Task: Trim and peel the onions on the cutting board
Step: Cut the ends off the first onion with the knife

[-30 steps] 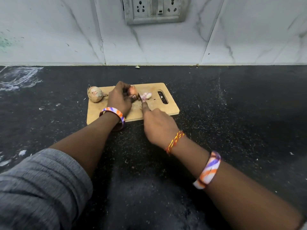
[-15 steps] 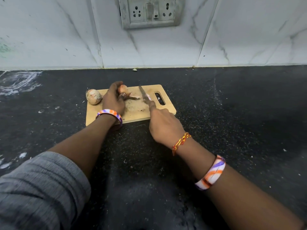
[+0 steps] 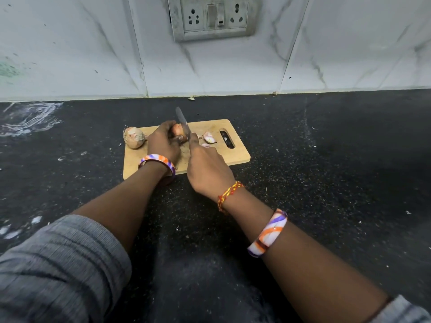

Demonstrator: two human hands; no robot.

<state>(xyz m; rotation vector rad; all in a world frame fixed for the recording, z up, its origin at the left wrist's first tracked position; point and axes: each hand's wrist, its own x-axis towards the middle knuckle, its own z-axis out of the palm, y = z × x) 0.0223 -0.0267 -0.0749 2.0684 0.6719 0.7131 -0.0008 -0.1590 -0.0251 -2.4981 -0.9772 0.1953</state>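
Up comes the knife (image 3: 183,122) since half a second ago: its blade lay low and slanted over the board then, and now it stands nearly on end, tip aimed at the wall, long axis running from the right hand (image 3: 207,169) away toward the backsplash. That right hand is clenched round the handle, which is wholly hidden under the fingers, index finger stretched along the spine. The blade's edge sits against the right side of the onion (image 3: 178,131), and the left hand (image 3: 163,143) grasps that onion from the left, fingers curled over it, so only an orange-brown sliver of skin shows; which end faces the knife cannot be told. It rests on the middle of the cutting board (image 3: 235,153). A second onion (image 3: 133,137), unpeeled, lies at the board's far left corner, its stem end pointing right toward the left hand and its outer side hanging past the edge. Two pale purple trimmed pieces (image 3: 208,138) lie just left of the board's handle slot. Motion blur smears the blade's outline.
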